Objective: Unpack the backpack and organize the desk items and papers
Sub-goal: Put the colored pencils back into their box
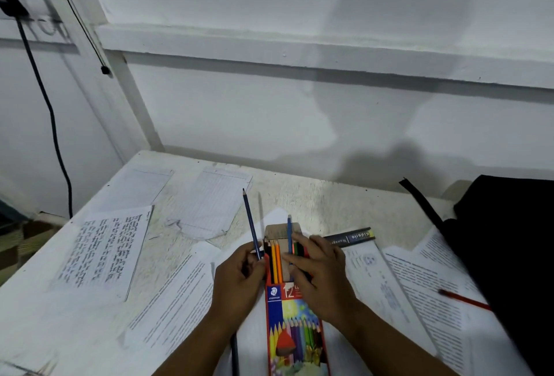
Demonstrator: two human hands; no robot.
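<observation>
Two hands (239, 273) (317, 273) hiding pencil box (295, 333), backpack (509, 255) cropped

Two hands (239, 273) (320, 273), one pencil box (295, 324), one backpack (509, 255).

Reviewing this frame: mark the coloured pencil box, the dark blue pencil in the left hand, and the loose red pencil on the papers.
coloured pencil box (295, 330): head view, printed front panel.
dark blue pencil (249, 220): head view, shaft above the left hand.
red pencil (467, 300): head view, mid-shaft, lying on the papers at right.
</observation>
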